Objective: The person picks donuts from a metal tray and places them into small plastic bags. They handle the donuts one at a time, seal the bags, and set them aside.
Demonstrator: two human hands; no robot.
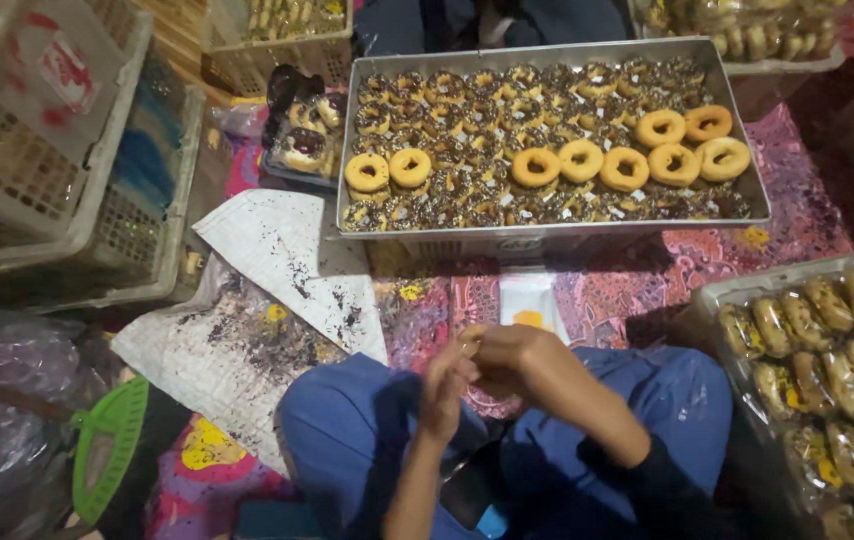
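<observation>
Nearest the camera, the person's blue trousers (pixel 367 440) fill the bottom of the head view, knees apart over a patterned pink cloth (pixel 647 280). Above the lap the 2 hands meet. The left hand (pixel 444 388) is raised with its fingers loosely curled, touching the right. The right hand (pixel 507 355) is curled nearly closed, its fingertips pinched together at a small pale thing (pixel 469 347); what that thing is cannot be told.

Just beyond the hands lies a small white packet with an orange spot (pixel 530 303) on the cloth. Past it stands a large metal tray (pixel 547 236) packed with ring pastries coated in dark sprinkles; 8 plain golden rings (pixel 625 168) rest on top of them.

To the left, sheets of newspaper (pixel 287 260) carry scattered dark crumbs, beside white plastic baskets (pixel 67 160). At the right edge sits another tray of wrapped pastries (pixel 837 380).
</observation>
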